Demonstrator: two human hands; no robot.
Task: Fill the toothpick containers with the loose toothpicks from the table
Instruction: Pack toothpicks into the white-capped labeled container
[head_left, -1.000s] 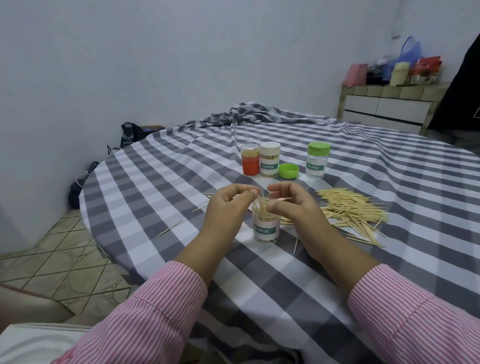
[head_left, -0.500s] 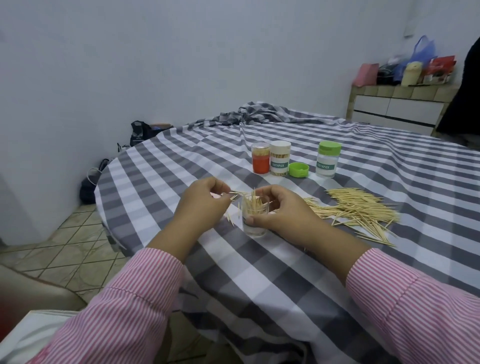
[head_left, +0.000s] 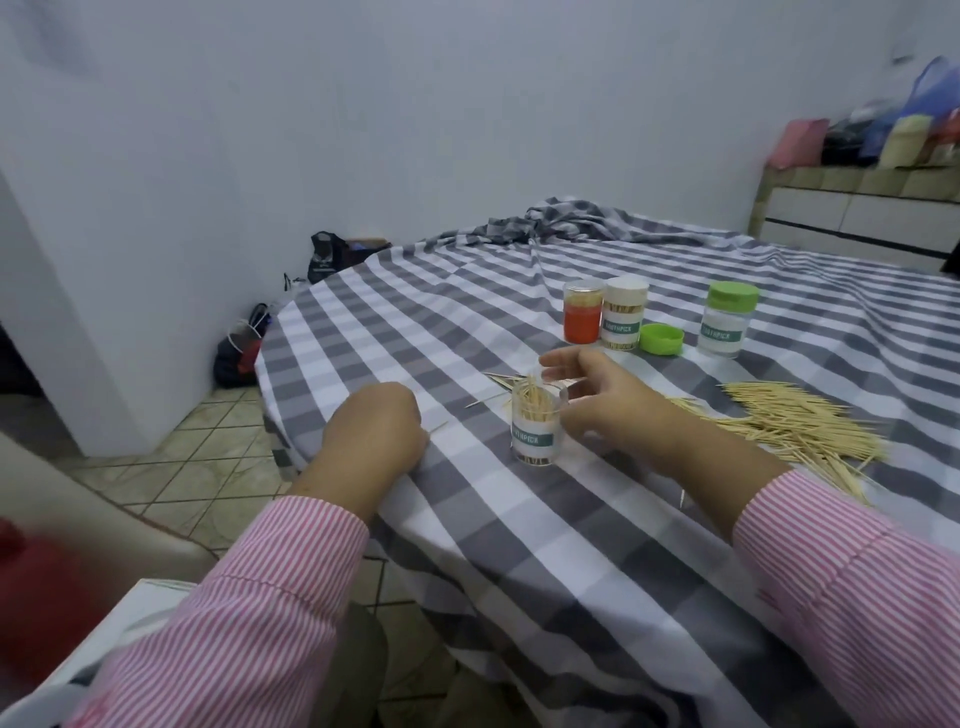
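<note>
An open clear toothpick container (head_left: 537, 427) stands upright on the checked tablecloth (head_left: 571, 545), with toothpicks sticking out of its top. My right hand (head_left: 610, 402) is just right of it, fingers loosely spread around and above its rim without gripping. My left hand (head_left: 375, 435) lies to the container's left near the table edge, fingers curled down onto a single loose toothpick (head_left: 439, 427) whose tip pokes out beside the hand. A large pile of loose toothpicks (head_left: 795, 421) lies to the right. A few more toothpicks (head_left: 503, 382) lie behind the container.
At the back stand an orange container (head_left: 584, 317), a white-lidded one (head_left: 623, 319) and a green-lidded one (head_left: 727, 325), with a loose green lid (head_left: 661, 339) between them. Bags (head_left: 243, 349) sit on the tiled floor at the left. A cabinet (head_left: 857, 208) stands at the far right.
My right hand has loosened its grip on the container, which now stands on the cloth. My left hand has moved left and down to a stray toothpick near the table edge.
</note>
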